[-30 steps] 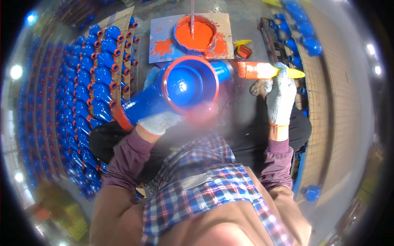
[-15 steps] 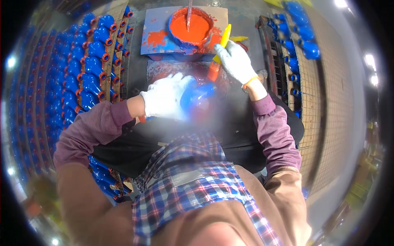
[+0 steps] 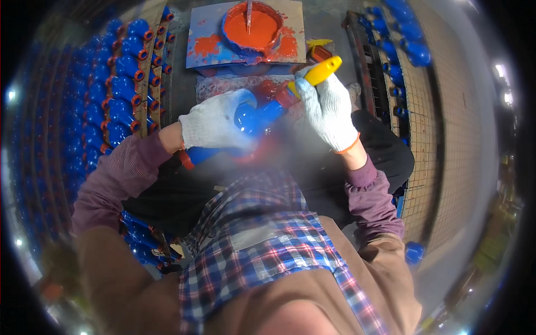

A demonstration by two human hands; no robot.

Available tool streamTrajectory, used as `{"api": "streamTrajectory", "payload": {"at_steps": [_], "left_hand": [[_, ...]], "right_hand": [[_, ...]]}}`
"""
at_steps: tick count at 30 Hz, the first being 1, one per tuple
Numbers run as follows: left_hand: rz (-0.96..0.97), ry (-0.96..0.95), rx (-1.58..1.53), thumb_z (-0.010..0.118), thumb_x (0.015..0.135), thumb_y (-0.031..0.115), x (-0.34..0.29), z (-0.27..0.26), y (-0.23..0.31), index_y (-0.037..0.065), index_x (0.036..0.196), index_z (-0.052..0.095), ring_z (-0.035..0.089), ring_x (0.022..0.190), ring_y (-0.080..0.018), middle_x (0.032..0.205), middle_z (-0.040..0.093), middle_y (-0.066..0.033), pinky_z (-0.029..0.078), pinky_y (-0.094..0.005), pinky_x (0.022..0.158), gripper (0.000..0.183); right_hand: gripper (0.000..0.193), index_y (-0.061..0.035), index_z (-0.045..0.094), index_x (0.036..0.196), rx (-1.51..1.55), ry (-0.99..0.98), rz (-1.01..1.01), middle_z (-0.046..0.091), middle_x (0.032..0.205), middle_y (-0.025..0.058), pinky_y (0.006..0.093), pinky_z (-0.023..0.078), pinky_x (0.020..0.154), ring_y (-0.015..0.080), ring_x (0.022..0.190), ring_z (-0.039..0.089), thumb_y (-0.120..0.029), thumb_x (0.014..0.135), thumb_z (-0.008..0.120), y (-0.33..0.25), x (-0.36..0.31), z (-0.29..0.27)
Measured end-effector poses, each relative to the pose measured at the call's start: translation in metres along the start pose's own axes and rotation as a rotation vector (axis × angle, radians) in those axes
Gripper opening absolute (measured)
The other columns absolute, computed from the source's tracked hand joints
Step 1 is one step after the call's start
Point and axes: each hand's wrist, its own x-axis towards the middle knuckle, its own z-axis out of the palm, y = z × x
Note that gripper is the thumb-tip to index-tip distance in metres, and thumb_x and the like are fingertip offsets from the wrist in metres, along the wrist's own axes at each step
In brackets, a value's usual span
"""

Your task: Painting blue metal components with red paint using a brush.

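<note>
My left hand [image 3: 212, 121], in a white knit glove, is closed around a glossy blue pipe fitting [image 3: 258, 118] above my lap. One end of the fitting, with a red rim, sticks out below the wrist. My right hand [image 3: 330, 114], gloved too, grips a paintbrush [image 3: 322, 71] by its yellow handle. The red-coated bristles meet the fitting's far right end. Haze blurs the fitting's lower side. Beyond the hands, a bucket [image 3: 224, 34] of orange-red paint with a stick in it rests on a paint-spattered board [image 3: 204, 25].
Racks of blue fittings [image 3: 124, 89] with red rims stand close on my left. At the right is another rack [image 3: 365, 61] with blue fittings, beside a wire-mesh panel [image 3: 446, 123]. A small red container with a yellow-handled tool [image 3: 319, 43] lies right of the board.
My right hand has lowered slightly and tilted the brush, bringing its bristles to the fitting's end. My left hand has turned the fitting, so its other red-rimmed end shows more.
</note>
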Motion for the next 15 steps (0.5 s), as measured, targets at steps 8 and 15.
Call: {"api": "streamTrajectory", "payload": {"at_steps": [8, 15], "left_hand": [[-0.085, 0.017, -0.716, 0.074, 0.079, 0.033, -0.013, 0.023, -0.016, 0.005, 0.120, 0.057, 0.061, 0.099, -0.0192, 0.110, 0.062, -0.0093, 0.050, -0.0330, 0.090, 0.052], [-0.278, 0.146, -1.523, 0.055, 0.089, 0.054, -0.037, 0.053, -0.015, 0.008, 0.130, 0.052, 0.065, 0.103, -0.0272, 0.120, 0.062, -0.0152, 0.059, -0.0441, 0.081, 0.062]], "right_hand": [[0.013, 0.0001, 0.062, 0.101, 0.154, 0.045, 0.004, 0.064, 0.093, 0.0138, 0.0329, 0.051, 0.071, 0.0286, 0.084, 0.065, -0.004, 0.089, 0.062, -0.005, -0.027, -0.008], [0.019, 0.0011, 0.062, 0.103, 0.425, 0.068, 0.258, 0.061, 0.099, 0.0096, 0.0262, 0.048, 0.078, 0.0172, 0.090, 0.062, 0.003, 0.085, 0.061, -0.012, -0.035, -0.017]]}}
